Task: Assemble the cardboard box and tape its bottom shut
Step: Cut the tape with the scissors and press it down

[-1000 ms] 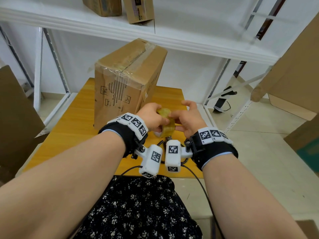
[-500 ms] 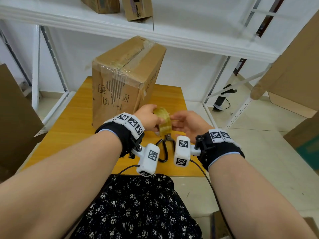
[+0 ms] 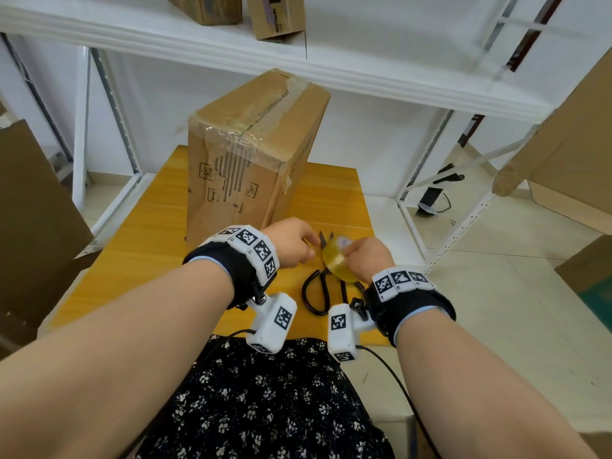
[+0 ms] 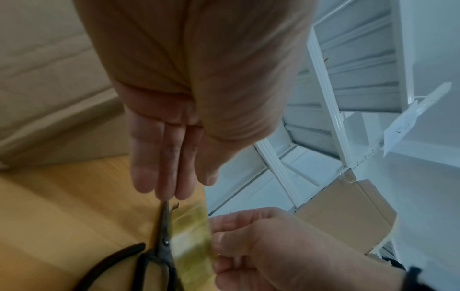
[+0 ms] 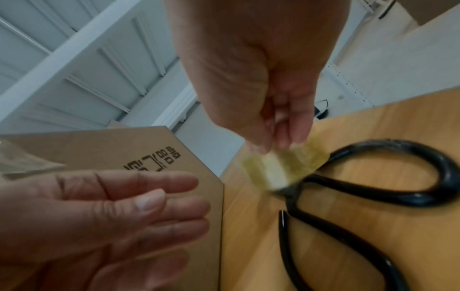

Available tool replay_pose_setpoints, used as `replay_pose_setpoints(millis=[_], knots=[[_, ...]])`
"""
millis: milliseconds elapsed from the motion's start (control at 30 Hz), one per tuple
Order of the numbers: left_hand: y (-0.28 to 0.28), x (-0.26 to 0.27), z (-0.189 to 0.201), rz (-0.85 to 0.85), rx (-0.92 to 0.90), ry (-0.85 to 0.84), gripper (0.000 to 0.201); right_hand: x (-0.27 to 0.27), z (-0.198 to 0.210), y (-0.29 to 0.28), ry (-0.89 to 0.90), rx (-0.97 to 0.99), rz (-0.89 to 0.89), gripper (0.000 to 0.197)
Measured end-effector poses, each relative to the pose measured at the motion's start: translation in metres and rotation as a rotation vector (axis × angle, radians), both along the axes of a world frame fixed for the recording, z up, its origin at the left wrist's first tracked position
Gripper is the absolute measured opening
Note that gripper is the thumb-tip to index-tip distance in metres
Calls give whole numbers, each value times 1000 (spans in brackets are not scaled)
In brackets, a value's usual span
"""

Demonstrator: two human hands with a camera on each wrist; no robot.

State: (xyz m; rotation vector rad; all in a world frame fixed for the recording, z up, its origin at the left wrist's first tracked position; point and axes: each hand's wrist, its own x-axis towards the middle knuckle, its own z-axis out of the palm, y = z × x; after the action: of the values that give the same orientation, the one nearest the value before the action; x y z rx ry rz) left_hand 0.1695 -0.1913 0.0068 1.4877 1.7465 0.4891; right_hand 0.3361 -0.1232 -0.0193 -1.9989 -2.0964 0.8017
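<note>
yellowish tape roll (image 3: 337, 263) sits pinched in the right hand (image 3: 367, 256), low over the black scissors (image 3: 319, 293) beneath that grip. left hand (image 3: 291, 241) hangs slack-fingered beside it, holding nothing. taped cardboard box (image 3: 251, 154) stands just beyond. best to set the roll clear of the blades.

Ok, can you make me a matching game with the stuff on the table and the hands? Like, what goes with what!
Things:
1. tape roll
2. scissors
3. cardboard box
4. left hand

States:
A. lying flat on the wooden table, black handles toward the person
B. standing upright at the back of the table, top seam taped
C. fingers straight, holding nothing
D. yellowish, held in the right hand

Pairs: 1-D, 2-A, 3-B, 4-C
</note>
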Motion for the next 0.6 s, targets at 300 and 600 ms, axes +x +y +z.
replay_pose_setpoints(millis=[300,600], knots=[[-20,8,71,-288,111,23,19,-23,44,-2,622,148,33,21],[-21,-51,153,79,808,169,24,-62,89,-12,884,199,284,16]])
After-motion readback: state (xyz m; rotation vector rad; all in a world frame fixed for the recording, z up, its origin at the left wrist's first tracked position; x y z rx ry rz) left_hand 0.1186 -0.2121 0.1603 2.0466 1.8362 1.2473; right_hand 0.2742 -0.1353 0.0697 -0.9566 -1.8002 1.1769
